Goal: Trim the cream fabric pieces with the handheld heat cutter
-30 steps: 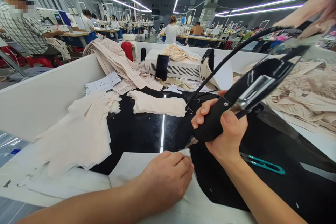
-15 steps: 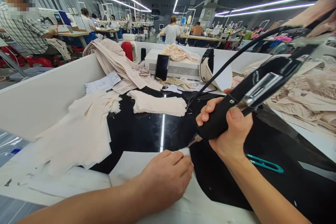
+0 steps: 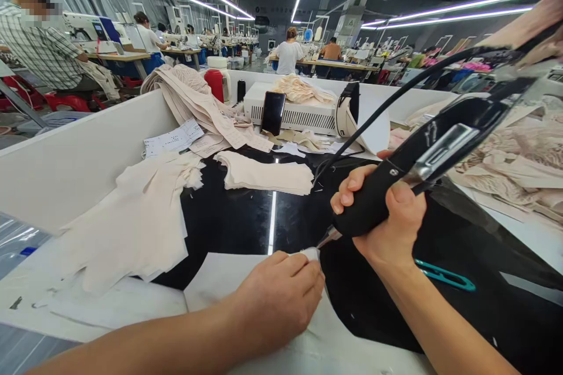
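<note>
My right hand (image 3: 389, 217) is wrapped round a black corded hand tool (image 3: 373, 199) with a metal lever along its side. Its pointed metal tip (image 3: 328, 238) slants down to the left, at the edge of a white fabric piece (image 3: 220, 272). Just left of the tip, my left hand (image 3: 281, 290) has its fingers curled closed over that fabric's corner; the fingertips are hidden. A teal thread snipper (image 3: 446, 275) lies by my right forearm. Pale cut fabric pieces (image 3: 132, 222) are stacked at the left, and a folded fabric stack (image 3: 268, 174) lies farther back.
A phone (image 3: 273, 112) leans on a white vented box (image 3: 294, 111) at the back. The tool's black cable (image 3: 387, 94) arcs over the right side. Heaped fabric (image 3: 523, 152) fills the right, and a low white wall (image 3: 83, 164) bounds the left. Other people sit at sewing machines beyond.
The tool and my right hand have shifted slightly to the right. My left hand stays in place on the fabric.
</note>
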Available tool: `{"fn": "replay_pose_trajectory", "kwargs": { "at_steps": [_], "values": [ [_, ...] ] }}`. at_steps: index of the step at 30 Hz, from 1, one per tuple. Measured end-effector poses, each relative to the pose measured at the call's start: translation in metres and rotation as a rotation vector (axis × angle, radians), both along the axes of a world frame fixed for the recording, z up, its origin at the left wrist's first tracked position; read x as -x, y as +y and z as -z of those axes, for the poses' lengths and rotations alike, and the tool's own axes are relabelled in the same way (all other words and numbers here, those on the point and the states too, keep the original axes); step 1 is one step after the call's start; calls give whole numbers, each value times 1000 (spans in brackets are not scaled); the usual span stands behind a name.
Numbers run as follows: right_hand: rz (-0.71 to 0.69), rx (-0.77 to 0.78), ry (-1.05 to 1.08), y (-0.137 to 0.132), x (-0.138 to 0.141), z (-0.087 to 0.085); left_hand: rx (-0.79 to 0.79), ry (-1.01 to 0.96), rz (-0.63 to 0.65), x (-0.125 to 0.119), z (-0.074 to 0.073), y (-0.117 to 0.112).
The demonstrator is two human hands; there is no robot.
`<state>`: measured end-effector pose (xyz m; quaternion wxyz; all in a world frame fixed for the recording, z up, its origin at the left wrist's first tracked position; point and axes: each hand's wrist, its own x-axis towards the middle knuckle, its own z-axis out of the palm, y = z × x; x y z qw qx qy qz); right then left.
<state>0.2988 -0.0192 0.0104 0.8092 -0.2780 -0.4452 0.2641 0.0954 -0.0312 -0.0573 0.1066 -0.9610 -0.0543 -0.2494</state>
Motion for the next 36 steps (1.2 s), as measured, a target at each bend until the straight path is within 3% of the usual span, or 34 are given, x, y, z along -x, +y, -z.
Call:
{"fn": "replay_pose_trajectory", "kwargs": {
  "at_steps": [5, 15, 25, 36],
  "values": [
    [-24, -10, -4, -2, 1, 2, 10, -58, 5, 0, 0, 1],
    [71, 11, -60, -2, 6, 6, 86, -88, 2, 4, 3, 4],
    [83, -14, -62, -1, 9, 6, 60, -116, -16, 6, 2, 5],
    [64, -8, -48, -1, 11, 5, 12, -8, -31, 7, -2, 5]
  ]
}}
